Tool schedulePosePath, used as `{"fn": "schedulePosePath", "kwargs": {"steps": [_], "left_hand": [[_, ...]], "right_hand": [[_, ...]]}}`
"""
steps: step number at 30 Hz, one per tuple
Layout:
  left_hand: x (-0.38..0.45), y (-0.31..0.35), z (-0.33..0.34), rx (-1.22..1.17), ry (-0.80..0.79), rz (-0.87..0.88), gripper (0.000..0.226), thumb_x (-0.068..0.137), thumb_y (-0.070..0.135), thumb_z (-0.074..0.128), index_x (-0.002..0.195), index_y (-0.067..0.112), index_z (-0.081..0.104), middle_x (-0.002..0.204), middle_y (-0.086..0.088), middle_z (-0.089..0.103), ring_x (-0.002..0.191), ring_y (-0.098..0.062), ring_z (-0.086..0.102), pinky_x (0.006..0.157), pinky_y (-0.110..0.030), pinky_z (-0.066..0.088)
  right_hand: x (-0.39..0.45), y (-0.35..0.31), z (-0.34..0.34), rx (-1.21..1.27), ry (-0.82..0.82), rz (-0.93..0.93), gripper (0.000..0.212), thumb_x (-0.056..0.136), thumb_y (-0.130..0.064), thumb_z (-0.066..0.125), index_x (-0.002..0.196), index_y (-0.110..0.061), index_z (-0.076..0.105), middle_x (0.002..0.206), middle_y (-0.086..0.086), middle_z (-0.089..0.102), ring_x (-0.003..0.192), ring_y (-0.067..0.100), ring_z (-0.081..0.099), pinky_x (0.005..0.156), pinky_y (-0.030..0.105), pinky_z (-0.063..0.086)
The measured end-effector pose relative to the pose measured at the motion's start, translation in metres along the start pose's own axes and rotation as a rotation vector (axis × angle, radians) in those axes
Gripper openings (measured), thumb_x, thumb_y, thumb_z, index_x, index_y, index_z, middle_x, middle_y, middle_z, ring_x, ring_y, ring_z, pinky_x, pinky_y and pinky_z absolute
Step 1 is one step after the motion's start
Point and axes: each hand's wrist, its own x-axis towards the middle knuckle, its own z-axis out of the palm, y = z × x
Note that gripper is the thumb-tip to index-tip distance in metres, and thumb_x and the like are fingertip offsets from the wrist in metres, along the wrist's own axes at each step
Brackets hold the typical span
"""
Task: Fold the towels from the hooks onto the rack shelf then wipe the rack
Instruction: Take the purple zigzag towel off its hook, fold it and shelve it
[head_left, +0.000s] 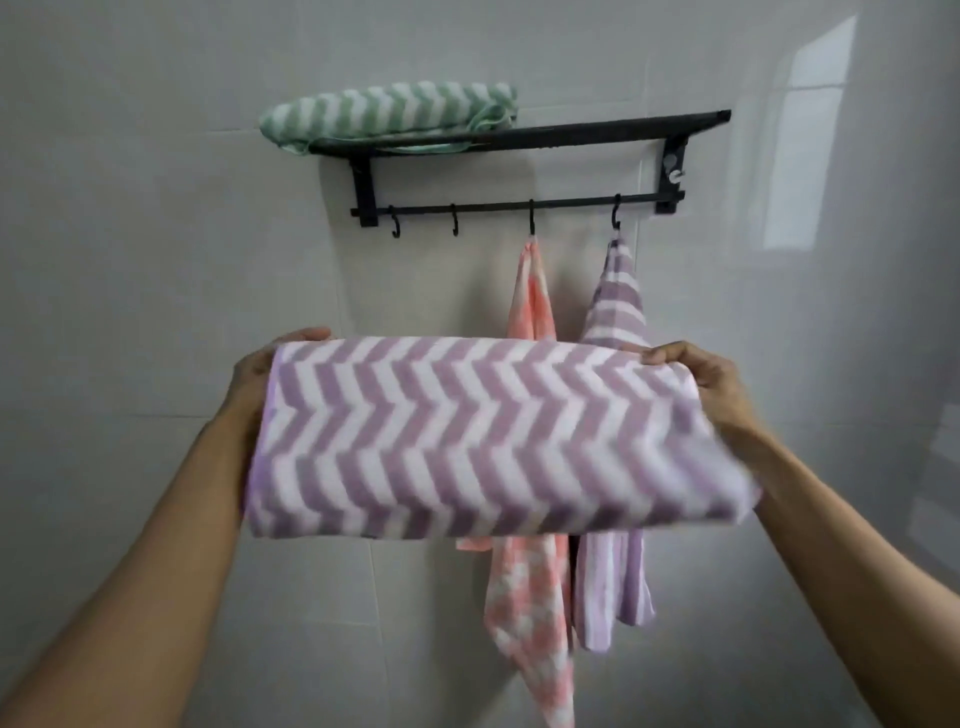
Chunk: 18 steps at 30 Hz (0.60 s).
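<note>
Both hands, left hand (254, 374) and right hand (696, 374), grasp a folded purple zigzag towel (483, 436) between them, fingers curled over its top edge. Above the fingers, a green towel (384, 111) lies on the black rack shelf (571, 132); behind the held towel a pink towel (530, 296) and a purple striped towel (615, 296) hang from hooks.

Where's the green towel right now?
The green towel lies folded on the left end of the rack shelf, above the hooks, in the head view.
</note>
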Motion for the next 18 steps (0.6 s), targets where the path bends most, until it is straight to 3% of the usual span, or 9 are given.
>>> {"fn": "schedulePosePath", "kwargs": {"steps": [1, 2, 4, 6, 9, 12, 16, 18], "left_hand": [[0.002, -0.011, -0.009, 0.068, 0.226, -0.103, 0.017, 0.097, 0.016, 0.055, 0.09, 0.016, 0.071, 0.088, -0.009, 0.074, 0.08, -0.03, 0.071, 0.05, -0.021, 0.054], [-0.001, -0.018, -0.015, 0.109, 0.274, -0.185, 0.02, 0.095, 0.003, 0.051, 0.09, 0.01, 0.069, 0.089, -0.014, 0.07, 0.07, -0.027, 0.07, 0.046, -0.023, 0.054], [0.0, -0.031, -0.019, 0.239, 0.185, -0.293, 0.022, 0.093, -0.008, 0.049, 0.088, 0.005, 0.067, 0.085, -0.016, 0.065, 0.054, -0.021, 0.067, 0.045, -0.027, 0.054], [-0.003, -0.04, -0.022, 0.323, 0.17, -0.346, 0.022, 0.094, -0.005, 0.048, 0.086, 0.004, 0.066, 0.081, -0.015, 0.063, 0.051, -0.021, 0.064, 0.049, -0.029, 0.054], [-0.009, -0.059, -0.032, 0.335, 0.112, -0.475, 0.023, 0.098, 0.012, 0.047, 0.084, 0.008, 0.064, 0.076, -0.013, 0.061, 0.062, -0.026, 0.059, 0.063, -0.034, 0.049], [-0.019, -0.077, -0.039, 0.353, 0.065, -0.619, 0.021, 0.099, 0.022, 0.051, 0.087, 0.01, 0.064, 0.077, -0.013, 0.063, 0.065, -0.027, 0.06, 0.064, -0.034, 0.05], [-0.035, -0.1, -0.045, 0.342, 0.076, -0.75, 0.02, 0.099, 0.021, 0.053, 0.087, 0.008, 0.062, 0.075, -0.013, 0.063, 0.062, -0.027, 0.06, 0.059, -0.031, 0.052], [-0.046, -0.111, -0.046, 0.29, 0.09, -0.8, 0.025, 0.098, 0.027, 0.056, 0.091, 0.006, 0.068, 0.083, -0.016, 0.071, 0.071, -0.03, 0.067, 0.065, -0.035, 0.055]], "right_hand": [[0.0, 0.001, 0.0, 0.043, -0.014, 0.002, 0.029, 0.081, 0.014, 0.068, 0.075, -0.014, 0.07, 0.083, 0.0, 0.072, 0.074, 0.012, 0.069, 0.065, 0.025, 0.058], [-0.001, 0.002, 0.002, 0.069, -0.027, 0.011, 0.032, 0.077, 0.014, 0.07, 0.069, -0.018, 0.072, 0.082, -0.003, 0.074, 0.072, 0.012, 0.069, 0.065, 0.026, 0.059], [-0.004, 0.005, 0.003, 0.105, -0.052, 0.018, 0.039, 0.077, 0.016, 0.069, 0.065, -0.021, 0.073, 0.081, -0.004, 0.075, 0.071, 0.013, 0.069, 0.064, 0.027, 0.059], [-0.006, 0.011, 0.003, 0.078, -0.02, 0.055, 0.037, 0.081, 0.018, 0.067, 0.075, -0.019, 0.072, 0.082, -0.004, 0.074, 0.072, 0.016, 0.067, 0.063, 0.026, 0.059], [-0.017, 0.013, 0.005, 0.044, -0.011, 0.176, 0.017, 0.092, 0.006, 0.064, 0.095, -0.01, 0.068, 0.085, 0.001, 0.073, 0.07, 0.016, 0.07, 0.056, 0.022, 0.057], [-0.031, 0.022, 0.005, 0.03, -0.048, 0.369, 0.014, 0.098, -0.001, 0.058, 0.089, -0.003, 0.069, 0.071, 0.004, 0.072, 0.054, 0.011, 0.068, 0.047, 0.022, 0.054], [-0.049, 0.045, 0.007, 0.006, -0.159, 0.517, 0.023, 0.101, -0.003, 0.053, 0.09, -0.002, 0.073, 0.084, 0.014, 0.074, 0.068, 0.022, 0.07, 0.064, 0.036, 0.062], [-0.056, 0.054, 0.011, 0.01, -0.155, 0.565, 0.022, 0.101, -0.003, 0.052, 0.093, -0.001, 0.072, 0.087, 0.016, 0.074, 0.067, 0.02, 0.072, 0.062, 0.035, 0.062]]}}
